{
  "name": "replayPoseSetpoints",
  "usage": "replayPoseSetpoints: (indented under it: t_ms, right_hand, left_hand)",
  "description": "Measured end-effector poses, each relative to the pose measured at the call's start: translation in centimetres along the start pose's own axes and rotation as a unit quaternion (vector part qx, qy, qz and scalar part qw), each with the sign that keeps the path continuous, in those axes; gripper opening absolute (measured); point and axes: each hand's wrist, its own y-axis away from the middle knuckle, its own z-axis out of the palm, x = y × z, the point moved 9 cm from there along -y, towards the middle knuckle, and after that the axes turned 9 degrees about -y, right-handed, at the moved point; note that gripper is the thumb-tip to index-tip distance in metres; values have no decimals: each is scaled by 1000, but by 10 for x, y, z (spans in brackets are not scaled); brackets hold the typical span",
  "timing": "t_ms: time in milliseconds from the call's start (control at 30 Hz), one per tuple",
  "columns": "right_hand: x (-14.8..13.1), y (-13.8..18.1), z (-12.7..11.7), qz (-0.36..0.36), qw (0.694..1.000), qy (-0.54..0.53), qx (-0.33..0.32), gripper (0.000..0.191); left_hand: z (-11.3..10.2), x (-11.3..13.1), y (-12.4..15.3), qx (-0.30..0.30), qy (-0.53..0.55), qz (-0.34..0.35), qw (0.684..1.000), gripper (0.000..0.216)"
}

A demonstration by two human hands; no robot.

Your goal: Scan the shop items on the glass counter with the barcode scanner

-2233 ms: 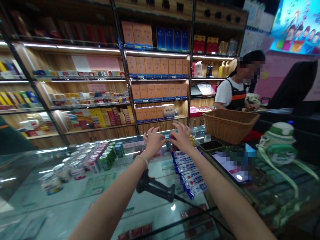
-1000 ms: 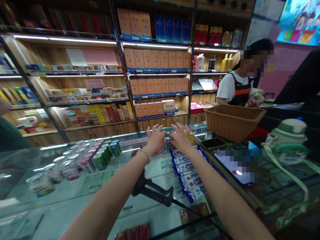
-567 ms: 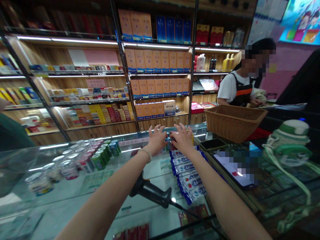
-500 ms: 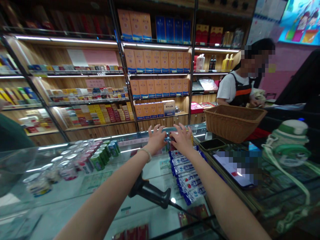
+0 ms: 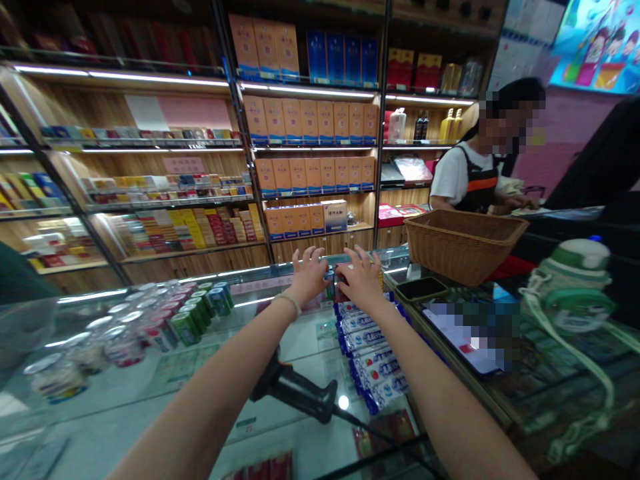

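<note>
My left hand [image 5: 310,273] reaches palm down over the far end of the glass counter [image 5: 200,407], its fingers spread and slightly bent. A small blue-green can [image 5: 329,285] stands close beside its thumb. My right hand [image 5: 361,277] is just to the right, fingers also apart, over a dark red pack [image 5: 342,275]; yellow packaging [image 5: 381,280] shows past its far side. Whether it touches these packs is hidden. Blue-and-white snack packs [image 5: 373,360] lie in an overlapping row under my right forearm. A black barcode scanner [image 5: 300,393] rests between my forearms.
Rows of small cans [image 5: 187,320] and clear-lidded jars [image 5: 55,377] stand at left. At right are a wicker basket [image 5: 465,243], a dark tray [image 5: 423,289], a phone [image 5: 465,340] and a green-white bottle [image 5: 575,287]. A person in an apron [image 5: 480,180] stands behind the counter.
My view has shifted slightly, so the counter goods sit a little further left. Both hands keep nearly the same pose. The person's hands behind the basket have moved to the right.
</note>
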Motion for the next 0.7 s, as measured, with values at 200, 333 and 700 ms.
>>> replayPoseSetpoints:
  t_ms: [200, 333, 700]
  right_hand:
    - [0, -1, 2, 4, 1000, -3, -12, 19]
    - [0, -1, 2, 3, 1000, -2, -9, 17]
    - [1, 1, 3, -5, 1000, 2, 0, 16]
  left_hand:
    - [4, -3, -2, -3, -7, -11, 1000, 23]
    - [5, -3, -3, -4, -4, -11, 1000, 24]
    - [8, -7, -3, -3, 4, -10, 1000, 25]
